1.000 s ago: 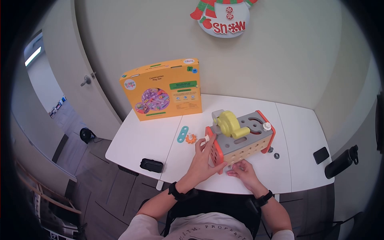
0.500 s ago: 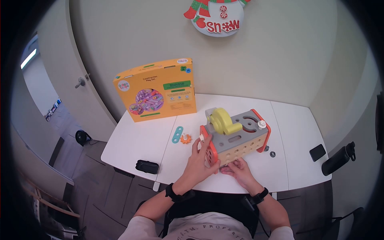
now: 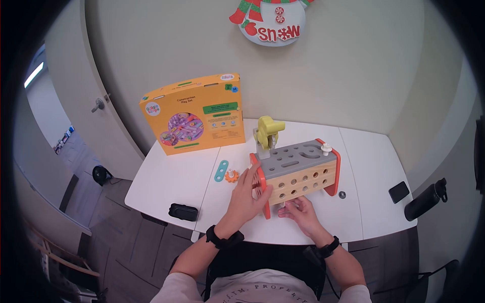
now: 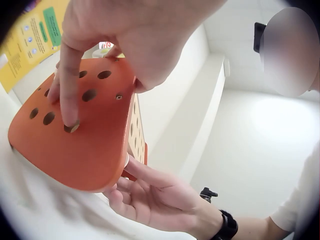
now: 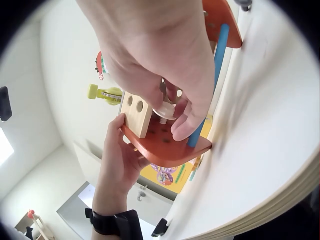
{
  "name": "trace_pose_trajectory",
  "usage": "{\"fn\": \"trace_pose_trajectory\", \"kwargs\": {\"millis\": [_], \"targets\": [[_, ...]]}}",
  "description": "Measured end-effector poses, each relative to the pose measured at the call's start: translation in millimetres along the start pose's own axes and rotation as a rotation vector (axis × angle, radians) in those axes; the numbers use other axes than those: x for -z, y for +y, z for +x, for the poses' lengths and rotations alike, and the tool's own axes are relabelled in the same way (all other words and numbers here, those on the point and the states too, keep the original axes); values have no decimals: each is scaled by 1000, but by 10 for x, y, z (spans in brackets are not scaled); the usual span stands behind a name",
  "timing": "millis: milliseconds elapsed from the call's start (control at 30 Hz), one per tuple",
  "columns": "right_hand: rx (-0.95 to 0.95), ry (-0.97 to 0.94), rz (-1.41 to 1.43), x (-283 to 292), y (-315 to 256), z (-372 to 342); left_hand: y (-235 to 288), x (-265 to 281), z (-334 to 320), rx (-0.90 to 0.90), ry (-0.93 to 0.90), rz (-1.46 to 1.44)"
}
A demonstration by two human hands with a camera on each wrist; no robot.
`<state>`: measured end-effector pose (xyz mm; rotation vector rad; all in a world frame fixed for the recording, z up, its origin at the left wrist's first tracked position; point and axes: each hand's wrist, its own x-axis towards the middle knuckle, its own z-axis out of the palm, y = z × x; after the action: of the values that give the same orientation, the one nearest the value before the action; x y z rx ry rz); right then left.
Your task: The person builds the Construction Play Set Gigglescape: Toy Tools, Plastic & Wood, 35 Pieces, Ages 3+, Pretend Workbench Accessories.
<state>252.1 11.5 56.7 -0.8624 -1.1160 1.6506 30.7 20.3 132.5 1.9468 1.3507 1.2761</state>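
On a white table [image 3: 374, 171], the left hand [image 3: 246, 201] is gripping a toy workbench [image 3: 303, 179]; underneath, the right hand [image 3: 304, 216] is pinching a plastic screw [image 5: 164, 111], seemingly aligning it; steady twisting is probably needed next.

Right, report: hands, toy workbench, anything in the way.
Left hand grips toy workbench by red end panel. Right hand pinches white bolt beneath. Blue rod close beside right hand.
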Motion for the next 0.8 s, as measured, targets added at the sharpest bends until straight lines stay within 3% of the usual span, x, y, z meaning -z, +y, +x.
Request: {"fn": "trace_pose_trajectory", "kwargs": {"millis": [267, 800], "targets": [[116, 1, -69, -34, 40, 70, -11, 0, 89, -16, 17, -12], [69, -8, -49, -100, -48, 0, -171, -33, -1, -4, -52, 39]]}}
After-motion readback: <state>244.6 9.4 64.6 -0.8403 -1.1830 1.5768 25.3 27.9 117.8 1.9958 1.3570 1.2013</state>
